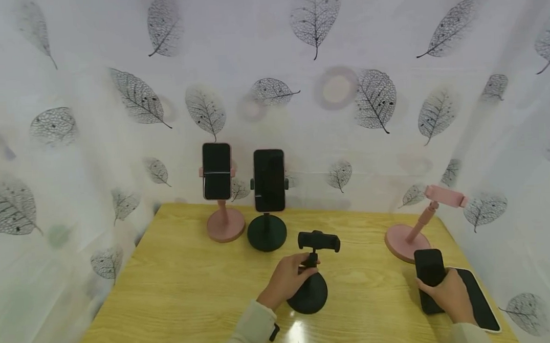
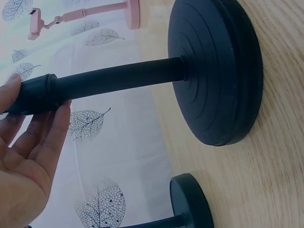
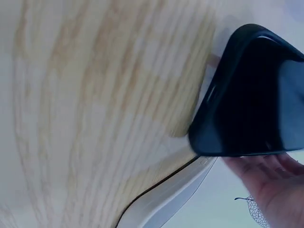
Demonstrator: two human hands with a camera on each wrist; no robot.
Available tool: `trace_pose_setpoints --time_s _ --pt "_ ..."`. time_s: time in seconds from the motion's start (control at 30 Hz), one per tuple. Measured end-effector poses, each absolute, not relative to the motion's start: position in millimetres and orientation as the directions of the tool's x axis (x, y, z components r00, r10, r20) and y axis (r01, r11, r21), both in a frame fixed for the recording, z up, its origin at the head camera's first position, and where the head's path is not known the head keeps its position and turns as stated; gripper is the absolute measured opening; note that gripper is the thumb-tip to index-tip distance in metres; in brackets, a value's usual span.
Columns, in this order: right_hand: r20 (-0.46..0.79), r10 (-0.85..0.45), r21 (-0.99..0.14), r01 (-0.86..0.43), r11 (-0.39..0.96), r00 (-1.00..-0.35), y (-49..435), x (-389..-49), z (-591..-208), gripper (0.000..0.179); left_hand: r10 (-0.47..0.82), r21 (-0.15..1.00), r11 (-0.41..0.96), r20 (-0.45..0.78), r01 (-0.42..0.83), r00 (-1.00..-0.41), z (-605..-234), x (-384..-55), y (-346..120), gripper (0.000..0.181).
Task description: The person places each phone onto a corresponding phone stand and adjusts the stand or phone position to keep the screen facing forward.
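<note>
My left hand (image 1: 289,278) grips the upper post of a black phone stand (image 1: 313,295) at the middle front of the table. Its round base and ribbed top face show in the left wrist view, where thumb and fingers close around the collar (image 2: 35,95). The stand's holder (image 1: 318,240) has no phone in it. My right hand (image 1: 448,294) holds a black smartphone (image 1: 430,269), thumb at its left edge, screen facing up. A larger white-edged phone or tablet (image 1: 481,303) lies on the table under and beside that hand, partly hidden by it.
At the back left, a pink stand (image 1: 225,225) holds a phone (image 1: 217,171), and a dark green stand (image 1: 267,234) holds another phone (image 1: 269,180). A pink stand (image 1: 407,242) with a bare holder is at the back right. Leaf-printed curtain (image 1: 270,54) surrounds the wooden table (image 1: 178,288).
</note>
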State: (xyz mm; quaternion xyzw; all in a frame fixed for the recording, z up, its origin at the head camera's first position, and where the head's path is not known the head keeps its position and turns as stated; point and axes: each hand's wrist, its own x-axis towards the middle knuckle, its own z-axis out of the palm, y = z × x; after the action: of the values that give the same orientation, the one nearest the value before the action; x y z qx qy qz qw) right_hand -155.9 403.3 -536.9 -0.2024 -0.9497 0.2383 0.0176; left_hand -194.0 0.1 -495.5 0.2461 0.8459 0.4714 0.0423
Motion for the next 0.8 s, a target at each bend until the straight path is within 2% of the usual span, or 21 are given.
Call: trace_pose_setpoints --time_s 0.2,0.37,0.43,0.53,0.6,0.67,0.8 --pt "0.098 0.452 -0.612 0.304 0.73 -0.887 394 -153 -541 0.085 0.474 0.826 0.41 0.169 0.386 -0.864 -498 -195 -1 0.026" --pt "0.219 0.44 -0.649 0.207 0.732 -0.871 392 -155 -544 0.078 0.477 0.827 0.402 0.178 0.394 -0.861 -498 -195 0 0.025" --pt "0.161 0.448 -0.67 0.235 0.704 -0.879 393 -155 -541 0.086 0.478 0.829 0.4 0.177 0.392 -0.861 -497 -194 1 0.026" --pt "-0.028 0.462 -0.72 0.338 0.605 -0.887 395 -155 -535 0.105 0.48 0.828 0.403 0.171 0.389 -0.86 -497 -194 2 0.027" --pt "-0.138 0.462 -0.738 0.402 0.542 -0.876 397 -156 -532 0.11 0.48 0.83 0.404 0.166 0.385 -0.862 -496 -194 3 0.028" --pt "-0.16 0.464 -0.759 0.409 0.506 -0.871 397 -157 -531 0.109 0.476 0.827 0.411 0.164 0.384 -0.864 -496 -194 3 0.028" --pt "-0.118 0.475 -0.784 0.375 0.494 -0.872 394 -158 -535 0.1 0.468 0.818 0.428 0.163 0.384 -0.868 -496 -194 1 0.028"
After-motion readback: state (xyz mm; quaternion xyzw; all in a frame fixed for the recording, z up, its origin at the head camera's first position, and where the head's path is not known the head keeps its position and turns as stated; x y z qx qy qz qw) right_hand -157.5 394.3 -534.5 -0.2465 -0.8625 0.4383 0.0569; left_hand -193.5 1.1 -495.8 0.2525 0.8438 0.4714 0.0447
